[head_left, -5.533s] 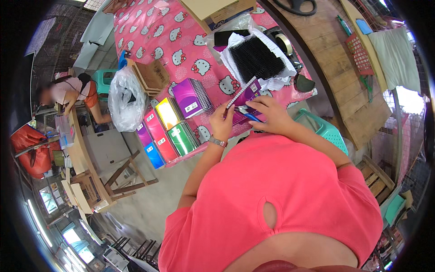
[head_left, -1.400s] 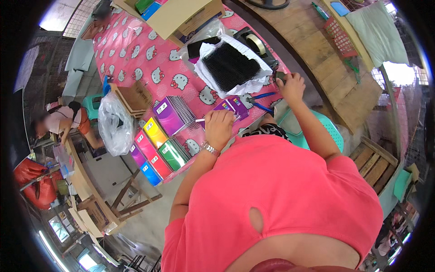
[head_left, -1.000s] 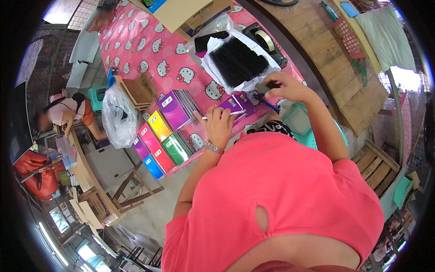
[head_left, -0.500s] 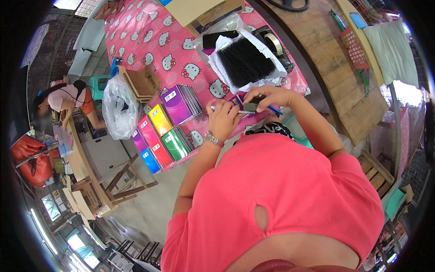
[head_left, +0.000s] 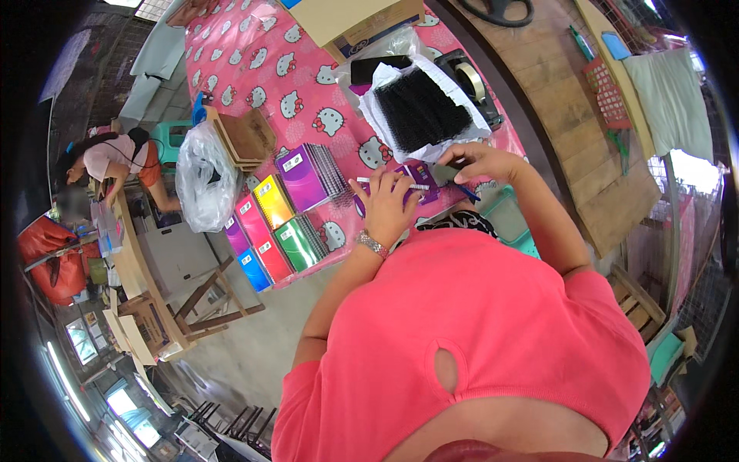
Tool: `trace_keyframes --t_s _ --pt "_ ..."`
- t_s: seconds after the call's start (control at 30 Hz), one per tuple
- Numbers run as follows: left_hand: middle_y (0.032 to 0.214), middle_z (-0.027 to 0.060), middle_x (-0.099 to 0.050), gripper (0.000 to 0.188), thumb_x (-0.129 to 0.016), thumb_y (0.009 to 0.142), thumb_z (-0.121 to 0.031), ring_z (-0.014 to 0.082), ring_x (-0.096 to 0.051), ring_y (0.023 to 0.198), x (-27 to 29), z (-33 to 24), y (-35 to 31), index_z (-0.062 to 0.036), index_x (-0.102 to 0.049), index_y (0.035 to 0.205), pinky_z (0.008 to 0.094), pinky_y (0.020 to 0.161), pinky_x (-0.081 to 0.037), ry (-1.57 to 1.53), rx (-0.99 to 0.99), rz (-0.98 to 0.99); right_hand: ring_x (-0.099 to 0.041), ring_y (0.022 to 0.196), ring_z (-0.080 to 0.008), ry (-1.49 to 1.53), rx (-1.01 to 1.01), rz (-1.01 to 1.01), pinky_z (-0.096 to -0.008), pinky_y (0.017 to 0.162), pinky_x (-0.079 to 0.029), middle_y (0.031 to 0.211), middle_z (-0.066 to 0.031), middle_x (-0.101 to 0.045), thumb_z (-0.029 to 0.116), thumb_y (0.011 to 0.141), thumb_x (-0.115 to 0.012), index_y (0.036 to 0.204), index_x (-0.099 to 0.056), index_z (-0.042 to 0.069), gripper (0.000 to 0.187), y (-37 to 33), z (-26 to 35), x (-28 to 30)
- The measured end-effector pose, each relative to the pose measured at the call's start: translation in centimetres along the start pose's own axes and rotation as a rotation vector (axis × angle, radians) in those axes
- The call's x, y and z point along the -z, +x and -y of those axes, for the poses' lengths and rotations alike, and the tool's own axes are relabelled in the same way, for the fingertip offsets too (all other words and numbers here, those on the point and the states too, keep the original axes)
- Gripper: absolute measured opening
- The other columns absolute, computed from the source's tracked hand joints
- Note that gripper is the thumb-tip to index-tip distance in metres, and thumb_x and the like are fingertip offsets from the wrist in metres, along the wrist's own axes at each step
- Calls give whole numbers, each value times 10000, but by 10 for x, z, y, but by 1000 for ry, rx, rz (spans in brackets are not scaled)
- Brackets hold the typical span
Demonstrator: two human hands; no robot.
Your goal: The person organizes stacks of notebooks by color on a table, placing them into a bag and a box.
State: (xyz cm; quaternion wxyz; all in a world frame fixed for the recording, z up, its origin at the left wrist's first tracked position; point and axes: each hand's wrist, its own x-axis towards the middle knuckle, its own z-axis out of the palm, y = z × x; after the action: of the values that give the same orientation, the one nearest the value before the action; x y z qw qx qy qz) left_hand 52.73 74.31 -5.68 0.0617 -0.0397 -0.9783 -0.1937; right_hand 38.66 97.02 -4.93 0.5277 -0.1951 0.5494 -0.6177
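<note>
My left hand (head_left: 387, 208) lies with fingers spread over a purple printed cover or notebook (head_left: 419, 174) at the table's near edge. A thin white strip (head_left: 416, 186) crosses the purple thing beneath those fingers. To its right, my right hand (head_left: 486, 162) has its thumb and fingers curled together around a small dark thing, mostly hidden. A slim blue piece (head_left: 466, 192) shows just below that hand; whether it is held cannot be made out. Just beyond the right hand, a bundle of black wire coils (head_left: 423, 110) rests on white paper.
Stacks of spiral notebooks (head_left: 302, 177) in several colours stand left of my hands. Beyond them are a clear plastic bag (head_left: 204, 181) and brown boards (head_left: 245, 138). A tape dispenser (head_left: 471, 83) and a cardboard box (head_left: 358, 31) sit farther back. Another person (head_left: 123, 158) bends at the far left.
My right hand has lifted slightly away to the right, uncovering more of the purple thing. My left hand's fingers have spread flatter over the white strip.
</note>
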Motion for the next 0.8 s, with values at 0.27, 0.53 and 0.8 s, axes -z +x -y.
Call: trace_keyframes --t_s 0.27,0.53,0.8 --pt "972 25 -583 310 -767 705 -269 259 -515 1008 4 13 -4 -131 -628 945 464 867 -333 -92 -55 -117 -522 1151 -193 -97 107 158 -329 1007 -382 1178 -64 -580 116 701 -769 1107 -651 38 430 34 0 -12" --pt "964 58 -566 324 -784 684 -287 286 -500 985 4 26 -6 -115 -630 911 436 861 -357 -142 -70 -116 -499 1213 -251 218 200 351 -373 1043 -360 1255 -103 -567 131 710 -771 1096 -671 68 404 43 2 -18" --pt "1002 88 -547 380 -757 714 -338 311 -494 1028 12 21 -2 -102 -620 979 462 919 -369 -120 -64 -83 -523 1161 -213 123 208 294 -345 1007 -384 1174 -83 -593 110 711 -780 1064 -687 62 367 38 7 -19"
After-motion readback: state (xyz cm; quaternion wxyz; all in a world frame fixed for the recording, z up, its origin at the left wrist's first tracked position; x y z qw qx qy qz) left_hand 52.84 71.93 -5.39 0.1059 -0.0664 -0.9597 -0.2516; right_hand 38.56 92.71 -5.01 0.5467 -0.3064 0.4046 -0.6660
